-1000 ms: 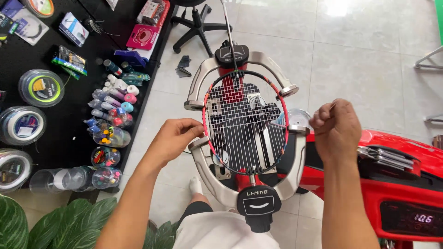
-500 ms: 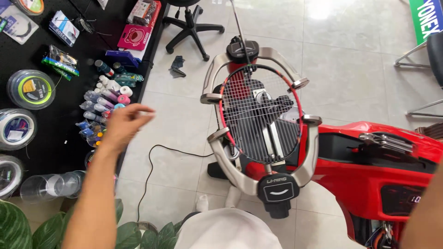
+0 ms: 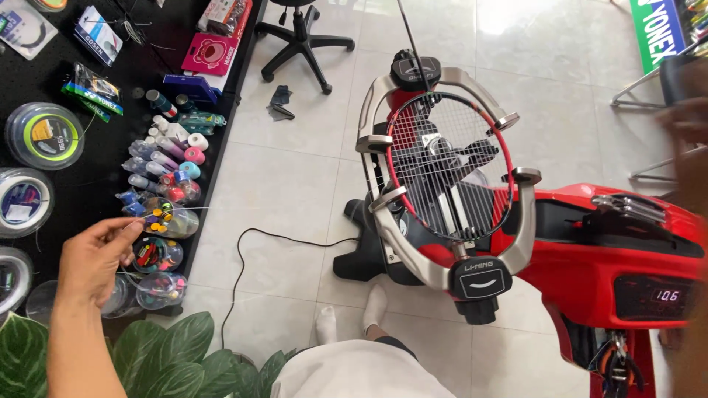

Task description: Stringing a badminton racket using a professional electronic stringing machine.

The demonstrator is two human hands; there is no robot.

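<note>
While the left hand is stretched out to the lower left of the frame, its thumb and forefinger are pinched together on a thin pale string, which runs as a fine line from the fingertips toward the right. The other fingers are loosely curled, so the hand is nearly closed, with only the string in it. Under this hand, on the black surface, stand clear jars of small coloured parts, and just above them in the picture lie coloured grip rolls.

The racket, red-framed, sits in the middle right of the frame, clamped flat in the silver cradle of the red stringing machine. It is well apart from the left hand, with bare floor tiles and a black cable between them. I cannot follow the string all the way to the racket; it becomes too thin to see over the tiles.

To do this pull well, I judge that the string should stay straight and free of loops, held only by the pinch, and kept above the jars so that it does not catch on them. An even pull, without a jerk, seems best for a string so thin.

The right hand shows only as a blur at the right edge of the frame, near the machine; whether it is open or holds anything, I cannot tell.
</note>
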